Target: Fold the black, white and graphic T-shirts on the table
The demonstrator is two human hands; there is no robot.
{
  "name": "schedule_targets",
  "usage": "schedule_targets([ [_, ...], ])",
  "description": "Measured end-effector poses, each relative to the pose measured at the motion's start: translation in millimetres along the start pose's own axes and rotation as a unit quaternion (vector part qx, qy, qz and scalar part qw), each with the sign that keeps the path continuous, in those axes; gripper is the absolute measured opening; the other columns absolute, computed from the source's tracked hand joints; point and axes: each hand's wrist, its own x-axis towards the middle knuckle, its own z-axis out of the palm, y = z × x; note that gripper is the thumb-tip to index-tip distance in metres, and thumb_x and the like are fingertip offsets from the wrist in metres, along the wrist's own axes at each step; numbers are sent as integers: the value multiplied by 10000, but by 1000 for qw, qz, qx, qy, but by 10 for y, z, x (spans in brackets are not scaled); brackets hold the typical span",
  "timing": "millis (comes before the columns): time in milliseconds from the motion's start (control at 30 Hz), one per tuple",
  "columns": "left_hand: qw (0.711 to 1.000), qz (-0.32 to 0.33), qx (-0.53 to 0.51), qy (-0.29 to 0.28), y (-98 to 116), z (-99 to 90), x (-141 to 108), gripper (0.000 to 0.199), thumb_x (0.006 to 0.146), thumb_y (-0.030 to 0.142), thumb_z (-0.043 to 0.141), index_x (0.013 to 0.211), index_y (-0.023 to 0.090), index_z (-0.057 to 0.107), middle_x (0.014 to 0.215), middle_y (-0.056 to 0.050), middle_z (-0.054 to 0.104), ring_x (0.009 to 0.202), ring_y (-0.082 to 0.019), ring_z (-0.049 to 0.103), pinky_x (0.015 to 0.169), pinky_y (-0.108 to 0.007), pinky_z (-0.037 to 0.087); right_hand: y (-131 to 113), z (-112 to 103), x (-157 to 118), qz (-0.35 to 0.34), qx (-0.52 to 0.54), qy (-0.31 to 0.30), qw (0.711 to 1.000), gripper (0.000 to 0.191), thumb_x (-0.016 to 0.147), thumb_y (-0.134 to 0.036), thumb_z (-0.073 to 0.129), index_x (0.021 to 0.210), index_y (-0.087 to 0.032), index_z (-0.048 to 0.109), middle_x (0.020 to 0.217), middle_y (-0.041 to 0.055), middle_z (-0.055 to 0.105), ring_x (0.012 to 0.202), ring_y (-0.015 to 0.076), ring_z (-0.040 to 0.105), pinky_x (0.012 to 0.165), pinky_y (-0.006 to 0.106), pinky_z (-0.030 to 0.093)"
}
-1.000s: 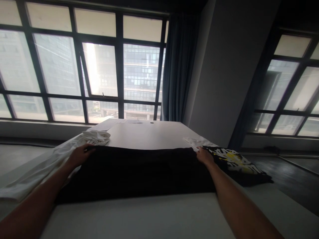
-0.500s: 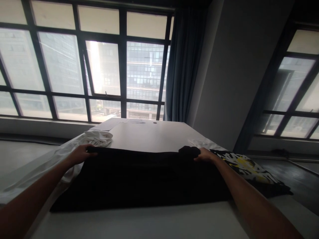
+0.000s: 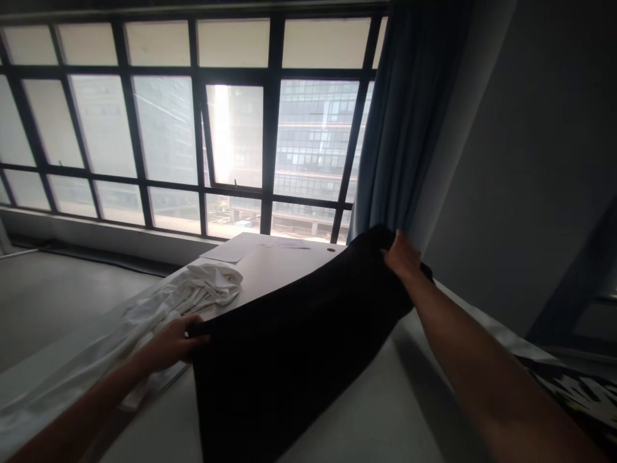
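Note:
A black piece of cloth (image 3: 284, 347), perhaps a garment, is stretched between my two hands over the white table (image 3: 371, 411). My left hand (image 3: 180, 341) pinches its near left corner, low above the tabletop. Higher up and farther right, my right hand (image 3: 403, 254) grips the other top corner, so the upper edge slopes upward to the right. The cloth's lower part hangs toward me and runs out of view at the bottom. Whether it is a shirt or another garment I cannot tell.
Crumpled white cloth (image 3: 207, 286) lies along the table's left side. Sheets of paper (image 3: 224, 254) rest near the far left corner. A black cloth with a white and yellow print (image 3: 578, 392) is at the right edge. Beyond the table are a blue curtain (image 3: 390, 141) and windows.
My right hand has lifted its corner of the black cloth, raising that side off the table and tilting it. My left hand sits lower now. The view has turned to the right-hand things' disadvantage, toward the left.

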Motion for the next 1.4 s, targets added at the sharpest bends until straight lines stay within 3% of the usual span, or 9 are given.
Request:
schedule_targets([
  [100, 1000, -20, 19, 14, -47, 75, -1, 473, 571, 570, 683, 862, 217, 561, 665, 10, 652, 576, -222, 657, 486, -302, 513, -555, 245, -174, -2, 8, -33, 999, 822, 897, -431, 572, 1522, -51, 196, 1433, 297, 411, 1340, 420, 385, 1050, 562, 332],
  [200, 999, -20, 41, 22, -68, 79, -3, 636, 598, 490, 682, 1156, 203, 581, 818, -40, 738, 667, -258, 701, 550, -325, 543, -888, 351, -692, -122, -9, -190, 974, 581, 890, -433, 575, 1391, -154, 482, 1351, 200, 540, 1229, 360, 522, 995, 481, 425],
  [300, 997, 11, 76, 26, -39, 59, -10, 673, 624, 430, 653, 1258, 210, 601, 946, -68, 761, 791, -278, 719, 672, -342, 561, -985, 242, -1349, -234, 23, -311, 921, 383, 827, -384, 667, 1168, -209, 674, 1220, 126, 644, 1101, 311, 614, 956, 433, 471],
  [500, 993, 56, 107, -6, 60, 59, -58, 536, 620, 389, 598, 1117, 231, 723, 1010, -52, 769, 828, -280, 714, 689, -335, 561, -862, -208, -2379, -396, 224, -458, 763, 526, 682, -437, 817, 1177, -311, 692, 1397, 43, 524, 1203, 275, 564, 967, 365, 494],
  [700, 991, -20, 84, -102, 274, 143, -238, 693, 599, 387, 629, 1269, 213, 647, 644, 6, 692, 535, -206, 633, 488, -284, 492, -639, -426, -2757, -387, 273, -353, 807, 255, 800, -61, 599, 938, -210, 753, 1158, 51, 653, 968, 171, 646, 911, 303, 498],
  [833, 969, 5, 96, -229, 591, 368, -572, 653, 608, 384, 693, 1241, 224, 672, 631, 23, 670, 522, -165, 625, 512, -259, 501, -303, -695, -2705, -355, 233, -403, 811, 290, 719, -26, 590, 894, -189, 753, 1113, 35, 677, 857, 145, 650, 793, 248, 510],
  [1000, 897, 115, 86, -419, 1067, 842, -1210, 495, 749, 450, 696, 1188, 220, 707, 710, -7, 719, 628, -160, 673, 627, -265, 544, 313, -1092, -2578, -265, 183, -485, 813, 275, 669, -79, 600, 874, -163, 762, 971, 33, 732, 914, 186, 663, 860, 263, 488],
  [1133, 806, 174, 82, -560, 1315, 1171, -1493, 847, 625, 506, 824, 1385, 251, 550, 717, 4, 722, 621, -170, 648, 584, -270, 533, 775, -1269, -2545, -186, 158, -516, 821, 303, 624, -102, 608, 873, -166, 767, 961, 33, 749, 963, 221, 662, 921, 298, 468],
  [1400, 844, 347, 227, -341, 1307, 1307, -1082, 631, 522, 412, 908, 1118, 300, 733, 1103, -48, 674, 968, -246, 621, 898, -379, 519, 1025, -1365, -2830, -143, 119, -425, 886, 534, 562, -94, 689, 1086, -192, 717, 1215, 87, 629, 1148, 272, 573, 1015, 368, 428],
])
